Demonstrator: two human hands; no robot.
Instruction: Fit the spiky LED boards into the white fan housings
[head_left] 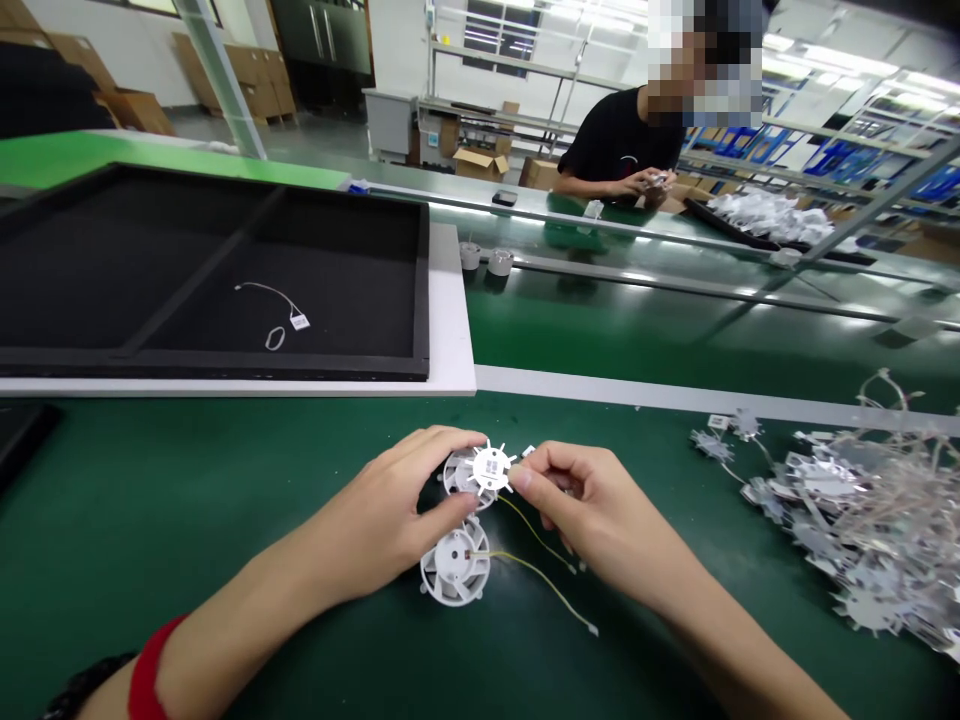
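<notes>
My left hand (390, 515) is closed around a round white finned housing (459, 472), thumb and fingers on its rim. My right hand (581, 505) pinches the edge of a small star-shaped white board (491, 467) that sits on top of that housing. A second white finned housing (455, 566) lies on the green mat just below, with two thin yellow wires (540, 580) trailing off to the right.
A pile of star-shaped boards with wires (862, 520) lies at the right. A large black tray (420, 300) holding a loose wire sits at the left on a white board. Across the belt a person in a black shirt (619, 140) handles small parts.
</notes>
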